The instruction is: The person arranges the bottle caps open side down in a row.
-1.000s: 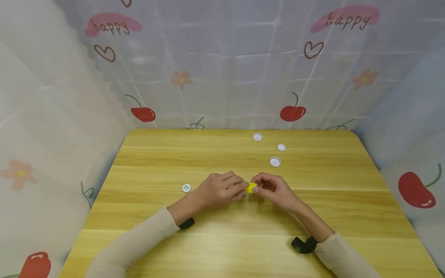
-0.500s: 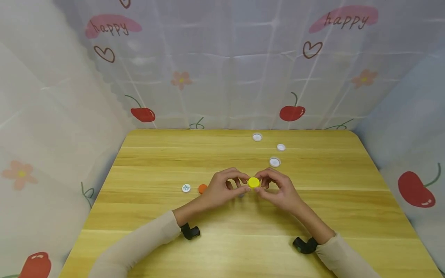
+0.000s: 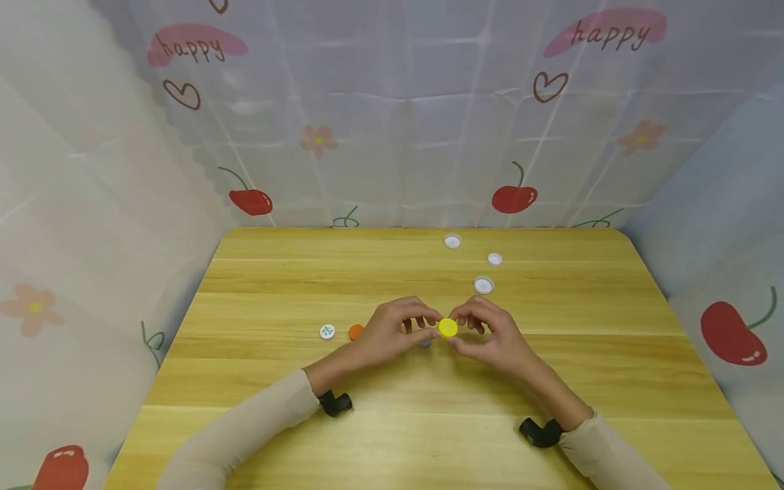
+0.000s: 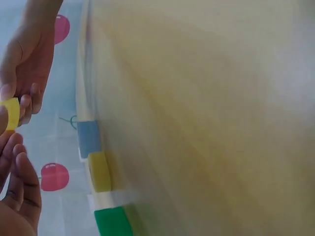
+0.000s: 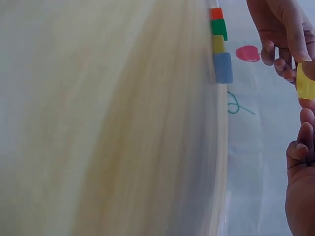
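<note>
Both hands meet over the middle of the table and share a round yellow cap [image 3: 448,327], its flat face turned up toward the head camera. My left hand [image 3: 387,333] pinches its left side between thumb and fingers, and my right hand [image 3: 497,338] pinches its right side. In the left wrist view the yellow cap [image 4: 12,114] shows side-on at the left border. Below the left hand, a blue-grey cap [image 3: 425,343] is partly covered. An orange cap [image 3: 356,332] peeks out beside that hand, with a white patterned cap [image 3: 327,331] farther left.
Three white round lids lie toward the back: one far [image 3: 452,241], one right [image 3: 495,259], one nearer [image 3: 484,284]. A row on the table includes a blue cap [image 4: 89,139], a second yellow cap [image 4: 100,171] and a green cap [image 4: 113,222]. A printed curtain [image 3: 398,136] borders the table.
My left hand has turned and opened out its grip, uncovering the orange cap and part of the blue-grey one. The yellow cap has tipped so its flat face shows.
</note>
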